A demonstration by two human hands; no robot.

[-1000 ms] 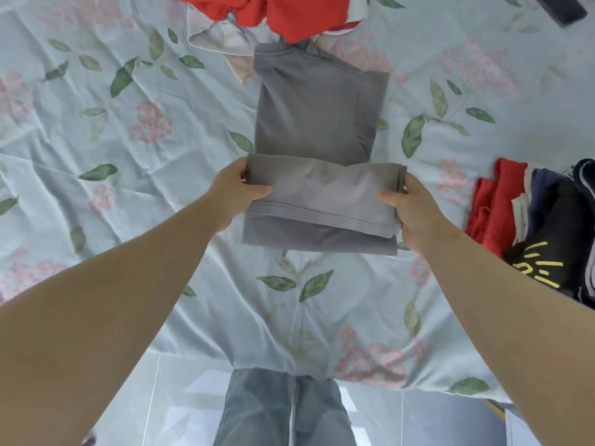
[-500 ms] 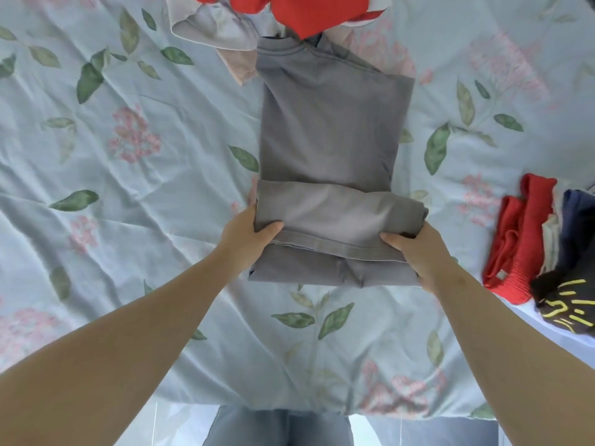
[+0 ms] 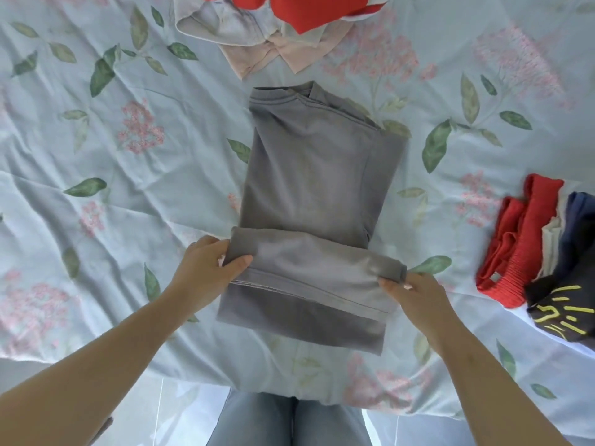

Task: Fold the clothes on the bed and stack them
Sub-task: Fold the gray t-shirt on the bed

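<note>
Grey shirt: soft knit, probably light and limp, so it would likely sag out of square if lifted by one side. Best taken at both ends of the fold. Plain grey, folded into a narrow strip, collar at the far end, near hem doubled up into a band. It lies mid-bed on the floral sheet, in front of the person. Left hand pinches the band's left end, thumb on top; right hand pinches its right end. Folded stack well apart at right. Unfolded pile beyond the collar, not touching.
</note>
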